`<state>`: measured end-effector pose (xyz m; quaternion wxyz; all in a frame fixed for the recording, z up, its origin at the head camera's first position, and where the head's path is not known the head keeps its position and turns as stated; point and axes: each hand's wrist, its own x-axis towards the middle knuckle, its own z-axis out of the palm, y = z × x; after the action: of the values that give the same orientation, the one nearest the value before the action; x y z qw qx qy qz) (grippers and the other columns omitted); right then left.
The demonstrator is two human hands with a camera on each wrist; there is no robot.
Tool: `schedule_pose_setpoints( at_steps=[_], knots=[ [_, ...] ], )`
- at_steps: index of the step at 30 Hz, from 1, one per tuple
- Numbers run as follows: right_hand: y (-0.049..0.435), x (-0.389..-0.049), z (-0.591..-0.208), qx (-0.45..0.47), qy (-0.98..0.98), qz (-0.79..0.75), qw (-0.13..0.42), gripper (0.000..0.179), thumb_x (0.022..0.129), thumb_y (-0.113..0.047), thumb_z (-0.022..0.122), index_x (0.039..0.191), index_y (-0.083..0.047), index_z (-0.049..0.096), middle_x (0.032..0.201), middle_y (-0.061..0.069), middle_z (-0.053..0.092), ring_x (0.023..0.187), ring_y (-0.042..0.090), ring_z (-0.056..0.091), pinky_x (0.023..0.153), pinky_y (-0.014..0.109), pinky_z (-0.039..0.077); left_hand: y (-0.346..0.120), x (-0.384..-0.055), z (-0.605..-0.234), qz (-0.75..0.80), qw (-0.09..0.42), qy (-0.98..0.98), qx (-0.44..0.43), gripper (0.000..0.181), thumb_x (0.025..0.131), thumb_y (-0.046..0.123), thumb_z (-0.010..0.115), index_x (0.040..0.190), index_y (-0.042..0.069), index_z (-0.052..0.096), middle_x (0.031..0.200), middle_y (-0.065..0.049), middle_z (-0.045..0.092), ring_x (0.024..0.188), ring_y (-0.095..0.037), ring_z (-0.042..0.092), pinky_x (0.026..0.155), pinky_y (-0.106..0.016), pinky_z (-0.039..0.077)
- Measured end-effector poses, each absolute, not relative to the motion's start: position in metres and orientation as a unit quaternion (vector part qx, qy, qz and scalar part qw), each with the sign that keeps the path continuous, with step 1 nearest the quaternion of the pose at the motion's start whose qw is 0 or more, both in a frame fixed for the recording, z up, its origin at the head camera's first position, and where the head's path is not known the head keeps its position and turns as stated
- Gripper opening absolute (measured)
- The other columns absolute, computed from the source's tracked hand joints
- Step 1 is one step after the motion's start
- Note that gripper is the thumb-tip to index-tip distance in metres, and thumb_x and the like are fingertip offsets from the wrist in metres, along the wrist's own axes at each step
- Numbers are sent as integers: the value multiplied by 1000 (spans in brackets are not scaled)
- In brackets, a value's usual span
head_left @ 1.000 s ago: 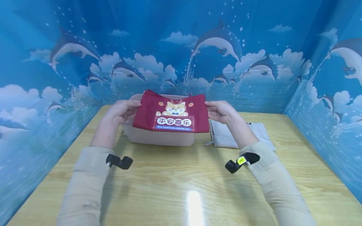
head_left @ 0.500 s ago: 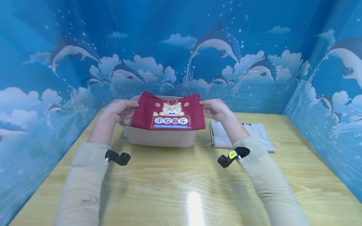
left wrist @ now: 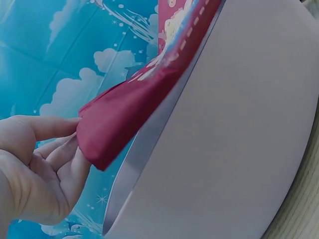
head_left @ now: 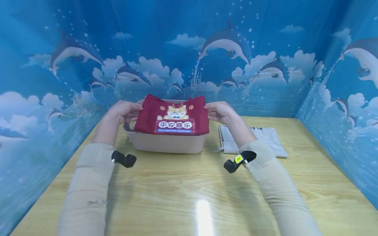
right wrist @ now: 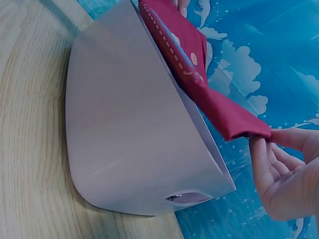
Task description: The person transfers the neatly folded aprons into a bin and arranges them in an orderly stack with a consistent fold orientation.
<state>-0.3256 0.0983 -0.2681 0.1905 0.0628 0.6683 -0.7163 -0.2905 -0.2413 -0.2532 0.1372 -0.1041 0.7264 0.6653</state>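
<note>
A folded dark-red cloth bag, printed with a cartoon dog and Chinese characters, is held by its two sides over a pale plastic bin. My left hand pinches its left edge between thumb and fingers; in the left wrist view that red corner of the cloth sits just above the bin's rim. On the other side my right hand pinches the right edge, and in the right wrist view the cloth end hangs over the rim. The cloth hides most of the bin's opening.
A folded white cloth bag with dark lettering lies on the wooden table, right of the bin and partly behind my right forearm. A blue dolphin-print curtain encloses the table at the back and sides.
Both hands have shifted a little left with the red cloth bag, the right hand more. The bag has come lower over the bin, and more of the white bag shows.
</note>
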Motion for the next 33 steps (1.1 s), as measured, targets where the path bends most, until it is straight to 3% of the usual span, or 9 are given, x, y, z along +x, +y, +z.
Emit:
schedule_pose_setpoints(
  at_steps=[5,8,15,19,21,23,33],
  knots=[
    [94,-329,-268,63,670,-715,189,38,91,-4,56,129,0,52,87,6,66,72,13,66,71,26,55,-240,-295,-254,639,121,752,-108,34,92,10,54,124,-2,50,73,5,63,68,-8,64,72,-23,54],
    [90,-331,-269,65,671,-715,183,37,91,-4,56,127,0,53,87,6,65,71,13,66,69,26,55,-240,-298,-255,621,109,768,-113,43,93,12,54,132,-4,45,74,6,62,67,-7,63,71,-22,54],
    [84,-335,-271,65,688,-703,169,36,92,-3,55,127,-1,54,107,14,64,73,14,67,69,25,55,-238,-300,-255,598,86,785,-136,42,93,11,54,131,-4,47,72,6,62,65,-6,63,72,-24,54],
    [84,-333,-270,38,711,-683,164,37,94,-4,50,130,2,49,125,19,55,101,24,62,80,29,53,-236,-297,-251,574,60,805,-138,43,92,8,52,132,-7,44,104,-15,64,91,-22,65,88,-35,50],
    [85,-331,-268,25,725,-670,156,37,96,-6,48,132,3,47,127,20,53,110,27,57,87,31,51,-235,-295,-248,559,50,816,-135,45,92,7,50,134,-7,41,125,-22,53,108,-29,57,94,-39,46],
    [86,-329,-267,14,738,-658,147,37,97,-8,47,132,3,46,128,21,52,111,28,55,90,33,49,-235,-294,-246,544,43,827,-132,46,92,6,48,135,-8,40,135,-25,43,119,-34,48,96,-41,44],
    [93,-324,-270,-40,838,-535,102,33,98,-17,46,125,1,53,118,17,58,103,25,56,88,36,50,-226,-291,-249,425,30,901,-81,39,95,12,45,128,-7,49,121,-27,54,110,-36,54,87,-42,49]
  ],
)
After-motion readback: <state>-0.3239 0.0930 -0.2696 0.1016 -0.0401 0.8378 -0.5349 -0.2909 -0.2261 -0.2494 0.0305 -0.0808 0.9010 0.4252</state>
